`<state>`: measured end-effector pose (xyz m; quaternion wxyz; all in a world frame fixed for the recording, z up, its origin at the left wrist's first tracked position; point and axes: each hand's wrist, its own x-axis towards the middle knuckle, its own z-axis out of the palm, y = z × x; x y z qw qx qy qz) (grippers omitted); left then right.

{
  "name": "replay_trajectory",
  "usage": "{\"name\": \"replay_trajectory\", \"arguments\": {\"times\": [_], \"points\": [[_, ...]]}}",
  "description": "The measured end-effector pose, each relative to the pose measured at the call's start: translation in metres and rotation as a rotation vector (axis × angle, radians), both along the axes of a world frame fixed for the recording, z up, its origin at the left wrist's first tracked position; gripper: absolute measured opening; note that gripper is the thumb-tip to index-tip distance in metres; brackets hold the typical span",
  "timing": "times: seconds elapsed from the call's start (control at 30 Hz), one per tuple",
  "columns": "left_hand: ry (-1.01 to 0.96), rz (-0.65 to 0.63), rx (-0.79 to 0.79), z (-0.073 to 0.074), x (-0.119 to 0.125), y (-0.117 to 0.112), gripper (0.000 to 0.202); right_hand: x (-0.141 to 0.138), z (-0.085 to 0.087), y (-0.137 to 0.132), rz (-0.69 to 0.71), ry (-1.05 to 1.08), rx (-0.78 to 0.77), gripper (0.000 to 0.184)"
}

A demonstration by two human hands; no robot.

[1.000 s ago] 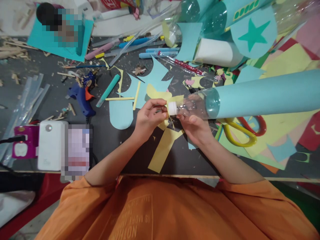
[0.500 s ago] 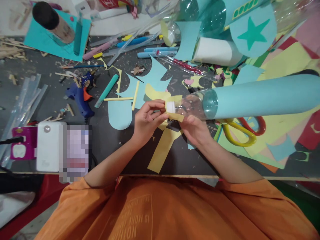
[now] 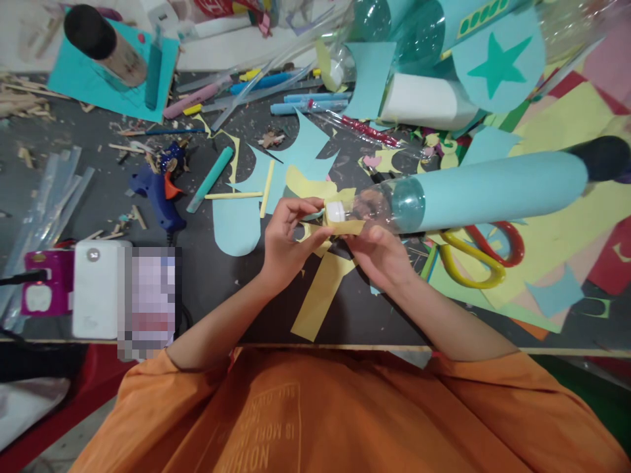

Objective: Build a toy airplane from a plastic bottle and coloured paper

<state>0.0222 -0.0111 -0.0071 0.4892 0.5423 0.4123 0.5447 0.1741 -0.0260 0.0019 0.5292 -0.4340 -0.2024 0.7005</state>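
A clear plastic bottle (image 3: 379, 205) with a white cap (image 3: 336, 211) lies level above the table, its body wrapped in light blue paper (image 3: 497, 190). My right hand (image 3: 382, 256) grips the bottle's neck from below. A small yellow paper strip (image 3: 348, 226) sits under the cap. My left hand (image 3: 288, 240) pinches that strip at the cap with fingers closed. Both hands hover over the dark table (image 3: 217, 276).
Yellow-handled scissors (image 3: 468, 263) lie right of my hands. A blue glue gun (image 3: 160, 190) and a white box (image 3: 96, 289) are on the left. Blue and yellow paper cut-outs (image 3: 236, 226), pens and more wrapped bottles (image 3: 473, 52) cover the far side.
The bottle has slid left and tilted, so its dark far end has come into view. The yellow strip has moved under the cap, with my left fingers closing on it.
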Motion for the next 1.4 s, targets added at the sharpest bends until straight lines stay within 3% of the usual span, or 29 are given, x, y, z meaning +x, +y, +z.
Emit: {"name": "replay_trajectory", "arguments": {"times": [0.13, 0.3, 0.4, 0.6, 1.0, 1.23, 1.4], "points": [[0.036, -0.033, 0.095, -0.0034, -0.0011, 0.0004, 0.043, 0.0018, -0.0041, -0.0009, 0.035, -0.055, 0.036, 0.04], [0.036, -0.024, 0.128, -0.0049, -0.0003, -0.001, 0.046, 0.0021, -0.0051, -0.0007, 0.047, -0.042, 0.025, 0.049], [0.032, -0.017, 0.121, -0.0043, 0.0002, -0.0016, 0.049, 0.0017, -0.0038, 0.0002, 0.025, 0.016, 0.004, 0.054], [0.025, -0.012, 0.061, -0.0017, -0.0002, -0.0023, 0.046, 0.0025, -0.0048, -0.0006, 0.062, -0.094, 0.023, 0.045], [0.026, -0.053, 0.032, -0.0017, -0.0012, -0.002, 0.046, 0.0037, -0.0058, -0.0021, 0.067, -0.108, 0.059, 0.037], [0.055, -0.033, 0.003, -0.001, -0.0009, -0.0024, 0.047, 0.0029, -0.0041, -0.0016, 0.055, -0.088, 0.01, 0.045], [0.082, -0.03, 0.013, -0.004, -0.0026, -0.0028, 0.05, 0.0033, -0.0034, -0.0005, 0.059, -0.067, 0.019, 0.04]]}}
